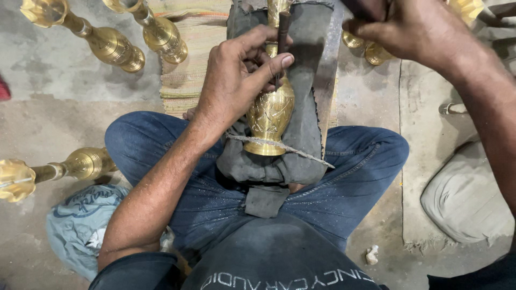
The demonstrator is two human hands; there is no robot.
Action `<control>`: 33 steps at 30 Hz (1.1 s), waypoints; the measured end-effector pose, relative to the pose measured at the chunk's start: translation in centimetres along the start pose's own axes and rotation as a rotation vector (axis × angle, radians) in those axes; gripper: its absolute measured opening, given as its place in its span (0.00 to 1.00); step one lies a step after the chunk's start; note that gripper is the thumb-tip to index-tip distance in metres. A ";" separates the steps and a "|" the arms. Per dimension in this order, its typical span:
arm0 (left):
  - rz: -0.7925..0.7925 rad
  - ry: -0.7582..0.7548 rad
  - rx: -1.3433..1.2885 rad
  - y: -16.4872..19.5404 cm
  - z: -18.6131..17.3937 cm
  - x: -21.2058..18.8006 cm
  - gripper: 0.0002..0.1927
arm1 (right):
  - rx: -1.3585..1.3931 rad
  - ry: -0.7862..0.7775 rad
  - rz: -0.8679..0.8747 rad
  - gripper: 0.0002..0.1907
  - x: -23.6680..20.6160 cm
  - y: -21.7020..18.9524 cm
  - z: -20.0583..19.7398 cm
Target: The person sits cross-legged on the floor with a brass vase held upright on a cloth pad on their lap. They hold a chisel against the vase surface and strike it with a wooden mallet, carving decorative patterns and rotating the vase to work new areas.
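The fingers [271,63] of the left hand [236,75] are closed around a thin dark engraving tool [281,43], pinching it between thumb and forefinger with its tip set against the shoulder of a brass vase [270,115]. The right hand [406,32] is raised above the top of the tool, fingers curled shut on something dark; what it holds cannot be identified, as it is cut off by the upper edge of the view.

The brass vase lies on a dark grey cloth [309,80] draped over a board that rests on the person's lap, neck pointing away from the body, foot nearest the body. A thin cord [285,147] crosses the foot of the vase.

Engraved line patterns are visible on the vase body; the area under the tool tip appears to be in work. How much of the surface remains plain cannot be judged.

On the floor, other brass vases [115,45] lie toward the far left corner, and another brass vase [59,169] lies left of the blue-jeaned left knee [145,139]. A grey cushion [465,196] sits at the right edge.
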State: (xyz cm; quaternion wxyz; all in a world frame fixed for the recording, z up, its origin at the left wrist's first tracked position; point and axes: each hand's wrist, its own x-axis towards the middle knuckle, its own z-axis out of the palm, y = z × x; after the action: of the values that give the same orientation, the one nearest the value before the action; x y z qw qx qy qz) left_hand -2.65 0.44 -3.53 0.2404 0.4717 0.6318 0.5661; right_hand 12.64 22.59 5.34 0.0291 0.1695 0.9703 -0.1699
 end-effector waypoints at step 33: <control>-0.009 -0.052 0.010 0.0 -0.3 0.3 0.14 | -0.124 0.054 -0.007 0.17 -0.2 0.8 0.4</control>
State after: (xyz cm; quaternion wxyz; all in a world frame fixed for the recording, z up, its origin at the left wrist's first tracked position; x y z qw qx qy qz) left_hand -3.02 0.54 -3.39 0.2570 0.4846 0.6302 0.5495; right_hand 13.05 23.10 4.76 0.0129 0.1685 0.9800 -0.1051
